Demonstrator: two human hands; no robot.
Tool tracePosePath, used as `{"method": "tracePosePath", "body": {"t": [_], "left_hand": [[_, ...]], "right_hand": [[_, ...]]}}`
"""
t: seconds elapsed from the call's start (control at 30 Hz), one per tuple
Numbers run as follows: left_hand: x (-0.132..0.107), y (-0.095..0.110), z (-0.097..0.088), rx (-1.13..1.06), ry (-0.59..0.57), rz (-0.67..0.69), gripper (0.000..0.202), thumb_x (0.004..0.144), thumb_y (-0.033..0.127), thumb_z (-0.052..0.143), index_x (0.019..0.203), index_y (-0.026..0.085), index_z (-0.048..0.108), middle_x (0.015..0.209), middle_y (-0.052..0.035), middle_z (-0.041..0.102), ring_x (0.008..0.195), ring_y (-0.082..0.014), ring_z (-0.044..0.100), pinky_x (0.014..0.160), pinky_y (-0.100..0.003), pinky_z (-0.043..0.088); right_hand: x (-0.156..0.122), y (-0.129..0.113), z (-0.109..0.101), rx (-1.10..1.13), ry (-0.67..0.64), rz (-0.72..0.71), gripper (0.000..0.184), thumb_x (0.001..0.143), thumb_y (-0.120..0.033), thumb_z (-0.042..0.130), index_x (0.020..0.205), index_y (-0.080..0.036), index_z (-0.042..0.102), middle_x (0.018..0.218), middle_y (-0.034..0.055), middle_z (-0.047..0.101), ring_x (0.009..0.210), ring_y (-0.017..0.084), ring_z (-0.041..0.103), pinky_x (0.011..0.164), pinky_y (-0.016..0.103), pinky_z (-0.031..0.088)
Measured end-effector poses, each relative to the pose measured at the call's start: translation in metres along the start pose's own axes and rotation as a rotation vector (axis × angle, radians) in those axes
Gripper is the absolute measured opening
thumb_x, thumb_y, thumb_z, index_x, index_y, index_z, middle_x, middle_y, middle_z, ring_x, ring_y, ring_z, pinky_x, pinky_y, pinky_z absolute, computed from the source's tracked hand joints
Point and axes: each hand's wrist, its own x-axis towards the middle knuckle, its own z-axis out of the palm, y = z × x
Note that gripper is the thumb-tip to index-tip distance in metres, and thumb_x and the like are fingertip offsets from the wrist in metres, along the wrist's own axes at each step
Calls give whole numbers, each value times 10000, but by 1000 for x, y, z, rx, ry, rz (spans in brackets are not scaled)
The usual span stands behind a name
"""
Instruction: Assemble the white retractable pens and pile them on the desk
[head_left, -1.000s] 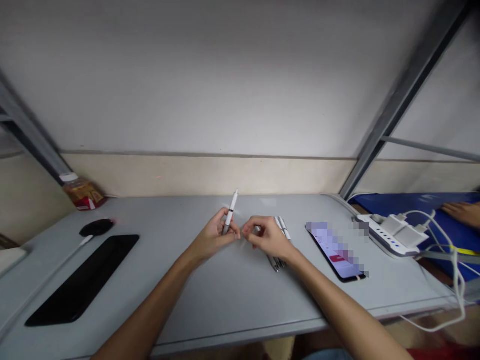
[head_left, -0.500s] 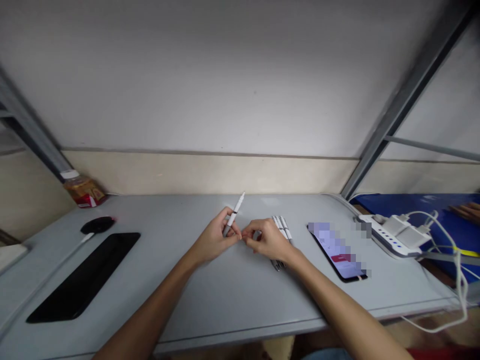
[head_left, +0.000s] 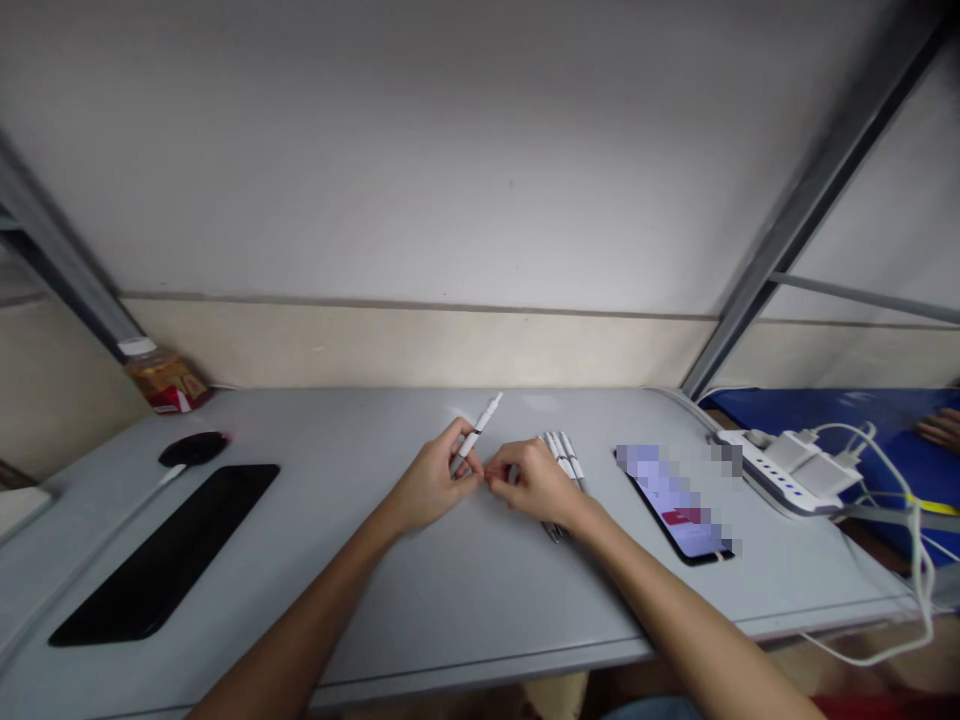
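Note:
My left hand [head_left: 436, 478] is closed around a white pen [head_left: 477, 430] with a grey grip and a dark band. The pen slants up and to the right, its white end pointing away from me. Fingertips of my right hand [head_left: 534, 480] are pinched together and meet those of the left hand near the pen's lower end. What the right fingers hold, if anything, is too small or hidden to make out. Several similar white pens [head_left: 564, 452] lie side by side on the desk, partly covered by the right hand and wrist.
A phone with a lit screen [head_left: 667, 510] lies right of the pens, near a white power strip [head_left: 780, 475] with chargers and cables. At left are a black slab [head_left: 169, 555], a round black charger [head_left: 193, 449] and a bottle [head_left: 166, 378]. Another person's hand [head_left: 939, 430] shows far right.
The pen in my left hand has tipped further right and its top end sits slightly lower. My right hand has barely moved. The other person's hand at far right has shifted rightward.

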Motion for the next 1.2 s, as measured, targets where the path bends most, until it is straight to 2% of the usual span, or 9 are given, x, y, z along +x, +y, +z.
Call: {"method": "tracePosePath", "body": {"t": [0.13,0.4,0.63,0.7,0.93,1.2], "left_hand": [[0,-4,1,35,-6,15,209,710,128,534,877,212,443,667,66,552,601,-91,455,589,-203,345],[1,-10,8,55,2,18,171,715,123,519,835,207,430,662,70,500,596,-89,453,574,-198,336],[2,-12,12,46,64,24,126,782,187,523,769,204,399,671,63,418,618,-87,426,590,-200,332],[3,-13,12,19,72,7,125,800,211,525,768,203,405,667,61,422,617,-89,429,591,-200,340],[5,-10,8,-208,93,-42,159,795,264,594,846,201,457,753,27,567,713,-112,539,695,-230,421],[5,-8,8,-267,130,-25,183,769,237,631,808,192,458,748,28,564,694,-100,533,670,-226,422]], "right_hand": [[0,-1,2,-42,16,12,103,732,-89,558,655,-141,603,623,-13,592,539,77,468,547,197,313],[1,-1,6,-201,19,-72,109,750,-81,576,657,-138,585,646,-4,542,553,82,427,566,212,289],[2,-1,10,-239,101,-85,138,807,-129,571,674,-140,605,664,9,538,582,100,443,585,226,304],[1,-1,10,-218,134,-72,151,799,-117,561,653,-143,595,645,3,533,569,96,436,579,225,304],[1,-6,2,7,246,24,99,719,-71,558,702,-153,611,655,-17,604,575,86,505,562,194,346],[0,-9,-2,130,215,34,156,731,-68,536,769,-162,654,736,3,659,634,101,572,589,195,413]]}}
